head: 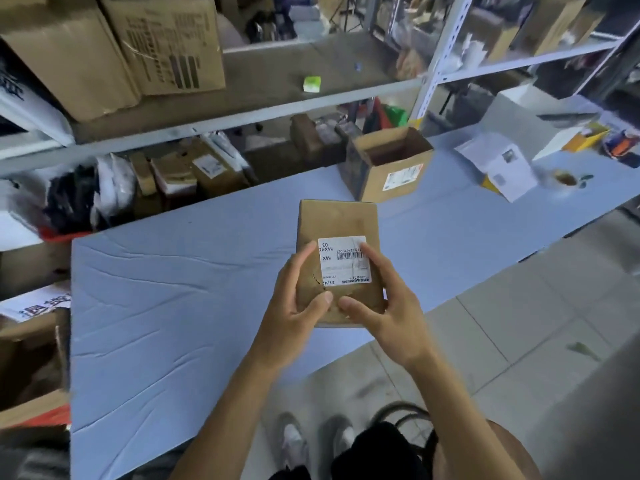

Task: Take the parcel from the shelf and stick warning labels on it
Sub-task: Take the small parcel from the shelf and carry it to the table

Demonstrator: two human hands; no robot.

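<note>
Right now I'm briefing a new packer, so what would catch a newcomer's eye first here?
The brown cardboard parcel in the centre, with its white shipping label facing up, held over the blue table by the left hand and right hand. Behind it an open cardboard box stands on the table, and large cartons fill the shelf at upper left.

Both bare forearms extend forward, converging. Left hand (298,299) and right hand (384,306) are raised side by side, fingers (372,259) curled in a closed grip, thumbs nearly meeting.
</note>
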